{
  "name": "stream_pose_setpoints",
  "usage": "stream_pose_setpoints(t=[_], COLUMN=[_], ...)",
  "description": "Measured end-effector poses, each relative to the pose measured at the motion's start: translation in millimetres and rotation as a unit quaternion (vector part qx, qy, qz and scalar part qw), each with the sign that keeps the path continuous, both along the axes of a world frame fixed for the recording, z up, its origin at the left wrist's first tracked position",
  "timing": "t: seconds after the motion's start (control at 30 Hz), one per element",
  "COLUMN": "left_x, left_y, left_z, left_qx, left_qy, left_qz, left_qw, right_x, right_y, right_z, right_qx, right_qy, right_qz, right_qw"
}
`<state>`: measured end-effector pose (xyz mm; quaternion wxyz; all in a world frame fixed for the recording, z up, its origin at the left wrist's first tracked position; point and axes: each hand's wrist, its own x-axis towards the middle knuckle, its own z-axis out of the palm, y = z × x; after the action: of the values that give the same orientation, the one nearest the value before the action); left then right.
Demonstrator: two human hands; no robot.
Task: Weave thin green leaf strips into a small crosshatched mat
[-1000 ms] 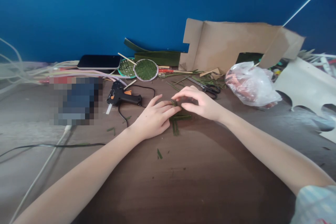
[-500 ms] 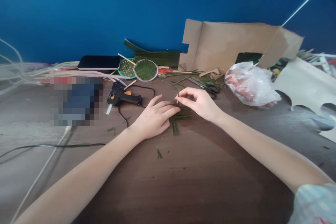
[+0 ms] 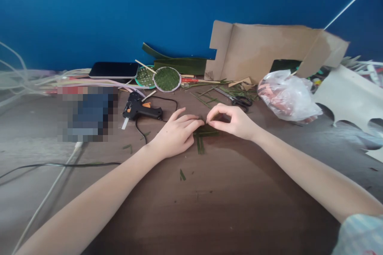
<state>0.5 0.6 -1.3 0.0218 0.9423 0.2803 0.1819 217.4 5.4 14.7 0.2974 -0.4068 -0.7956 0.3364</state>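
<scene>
Crossed green leaf strips (image 3: 206, 132) lie on the brown table, partly hidden beneath my fingers. My left hand (image 3: 178, 133) rests flat over their left side, fingers stretched out and fingertips pressing on them. From the right, my right hand (image 3: 235, 121) pinches the end of a leaf strip between thumb and forefinger, close to the left fingertips. Most of that strip is hidden by the fingers. Loose strip scraps (image 3: 182, 175) are scattered nearer to me.
A black glue gun (image 3: 140, 107) lies left of my hands, its cord trailing. Behind are scissors (image 3: 236, 99), a round woven green piece (image 3: 166, 79) on a stick, and folded cardboard (image 3: 263, 50). To the right sits a plastic bag (image 3: 295, 93); a tablet (image 3: 113, 70) is back left.
My right hand has come down and slightly toward me, and the strip it held upright is now lowered among the fingers. My left hand stays in place.
</scene>
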Motion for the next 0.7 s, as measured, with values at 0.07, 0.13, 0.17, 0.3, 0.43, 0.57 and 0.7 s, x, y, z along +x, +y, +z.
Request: stream_pose_setpoints(t=[0.07, 0.13, 0.17, 0.3, 0.43, 0.57, 0.7], left_x=[-0.1, -0.2, -0.2, -0.3, -0.3, -0.4, -1.0], left_y=[0.1, 0.1, 0.0, -0.3, -0.6, -0.8, -0.5], left_z=[-0.7, -1.3, -1.4, -1.5, -2.1, -2.3, -2.7], left_qx=[-0.001, 0.0, 0.0, 0.0, -0.007, -0.009, -0.004], left_qy=[-0.005, -0.01, -0.011, -0.013, -0.015, -0.028, -0.037], left_qz=[0.001, 0.002, 0.003, 0.003, -0.002, -0.004, -0.005], left_qw=[1.0, 1.0, 1.0, 1.0, 1.0, 1.0, 0.999], right_x=[1.3, 1.6, 1.5, -0.7, -2.1, -1.3, -1.1], right_y=[0.0, 0.3, 0.4, -0.3, -1.8, -4.5, -7.1], right_z=[0.1, -0.3, -0.7, -4.1, -7.6, -8.9, -8.5], right_qx=[0.033, 0.062, 0.074, 0.102, 0.132, 0.167, 0.194], right_qy=[-0.011, -0.025, -0.033, -0.075, -0.111, -0.135, -0.133], right_qz=[0.036, 0.077, 0.095, 0.131, 0.132, 0.118, 0.094], right_qw=[0.999, 0.995, 0.992, 0.983, 0.976, 0.969, 0.967])
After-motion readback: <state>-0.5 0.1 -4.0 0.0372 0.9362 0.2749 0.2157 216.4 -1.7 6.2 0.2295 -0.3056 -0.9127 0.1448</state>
